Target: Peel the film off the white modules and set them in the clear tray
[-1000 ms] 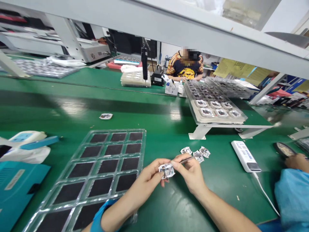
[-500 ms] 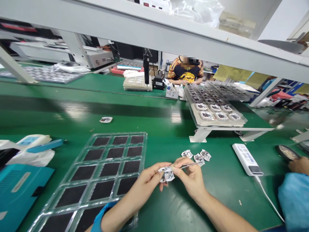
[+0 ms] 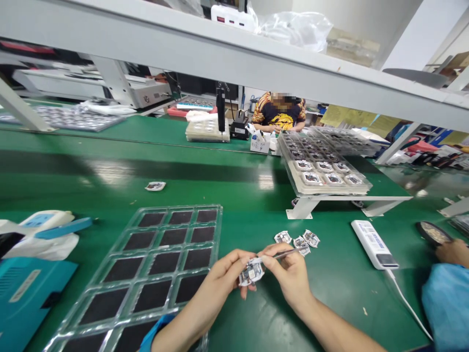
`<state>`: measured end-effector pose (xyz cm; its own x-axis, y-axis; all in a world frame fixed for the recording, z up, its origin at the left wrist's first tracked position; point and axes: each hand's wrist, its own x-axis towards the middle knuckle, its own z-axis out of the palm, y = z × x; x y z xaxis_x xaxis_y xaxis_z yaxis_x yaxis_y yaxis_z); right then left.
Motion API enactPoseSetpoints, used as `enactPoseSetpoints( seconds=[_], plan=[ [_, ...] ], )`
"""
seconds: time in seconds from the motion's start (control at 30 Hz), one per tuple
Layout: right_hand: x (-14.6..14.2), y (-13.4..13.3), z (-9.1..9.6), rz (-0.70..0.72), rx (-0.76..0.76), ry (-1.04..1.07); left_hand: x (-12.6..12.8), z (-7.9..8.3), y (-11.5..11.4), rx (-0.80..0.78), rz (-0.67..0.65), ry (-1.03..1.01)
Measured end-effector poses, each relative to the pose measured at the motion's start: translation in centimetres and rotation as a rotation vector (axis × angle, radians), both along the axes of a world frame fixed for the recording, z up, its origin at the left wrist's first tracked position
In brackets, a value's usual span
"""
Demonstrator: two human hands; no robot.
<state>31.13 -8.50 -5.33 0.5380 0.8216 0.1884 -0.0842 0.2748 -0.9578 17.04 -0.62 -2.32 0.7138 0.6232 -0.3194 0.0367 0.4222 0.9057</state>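
From my remote seat on the head view, the work sits just right of the clear blister tray (image 3: 161, 274), whose pockets are lined with black pads. The left hand (image 3: 216, 279) and right hand (image 3: 290, 279) meet over the green bench mat, just past the tray's right edge.

The small foil-backed circuit module (image 3: 251, 272) lies between both hands, tilted, with its lower edge hanging below the fingers. Left thumb and fingers pinch it from the left side. The right fingers (image 3: 282, 266) are pressed together around slim steel tweezers (image 3: 287, 253), whose tail points up and right. The right fingertips are at the module's upper right corner. The tweezer tips are hidden, so I cannot tell whether they touch it.

Three more modules (image 3: 296, 239) lie close together on the mat, right of the tray and just beyond the tweezers. A lone module (image 3: 155, 186) lies beyond the tray. Right of the tray stands a white corded unit (image 3: 373, 244), and beyond that a neighbouring person's hand (image 3: 454, 253) rests by a blue sleeve (image 3: 445, 305). Farther beyond the tray, stacked module trays (image 3: 326, 178) sit on a white stand, and a co-worker (image 3: 278, 112) sits across the bench.
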Motion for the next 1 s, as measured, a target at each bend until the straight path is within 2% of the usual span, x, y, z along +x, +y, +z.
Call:
enactPoseSetpoints(
  seconds=[0.13, 0.33, 0.5, 0.7, 1.0],
  plan=[
    [0.0, -0.2, 0.5, 0.032, 0.053, -0.098, -0.1, -0.3, 0.0, 0.026, -0.008, 0.020],
    [0.4, -0.6, 1.3, -0.004, 0.246, -0.522, -0.1, -0.3, 0.3, 0.018, 0.031, 0.045],
    [0.7, -0.8, 1.7, 0.005, 0.292, -0.694, -0.2, -0.3, 0.3, 0.030, 0.014, 0.072],
    [0.8, -0.8, 1.6, 0.013, 0.264, -0.678, -0.3, -0.3, 0.3, 0.042, -0.018, 0.098],
    [0.4, -0.6, 1.3, 0.000, 0.170, -0.432, -0.1, -0.4, 0.3, 0.068, -0.040, 0.114]
  ],
)
